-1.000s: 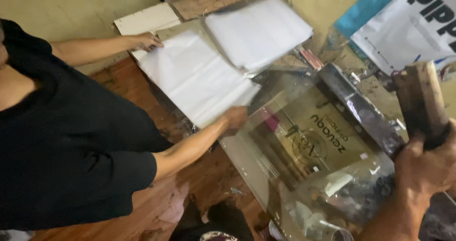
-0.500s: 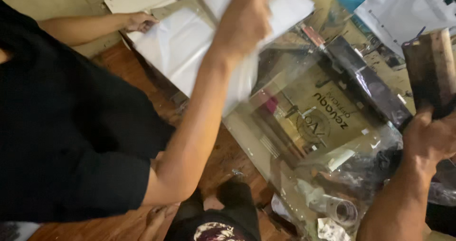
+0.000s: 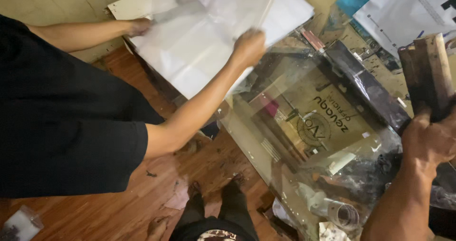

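Observation:
My right hand (image 3: 430,139) is at the right edge, closed around the lower end of a dark, worn wooden block (image 3: 427,70) that stands upright above the glass tabletop (image 3: 256,127). My left hand is out of view. A co-worker in a black shirt stands at the left. One of their hands (image 3: 249,46) grips a thin white sheet (image 3: 199,56) lifted off a stack. Their other hand (image 3: 140,26) rests on the stack's far left edge.
Under the glass lie a brown printed cardboard box (image 3: 327,117), a dark long bar (image 3: 365,89), a tape roll (image 3: 346,215) and crumpled plastic. Printed bags (image 3: 408,13) lie at the top right. My legs (image 3: 213,212) stand on the wooden floor (image 3: 142,207).
The co-worker's near hand went from the stack's near edge up over the sheets and now holds one sheet raised. My right hand keeps the block in about the same place.

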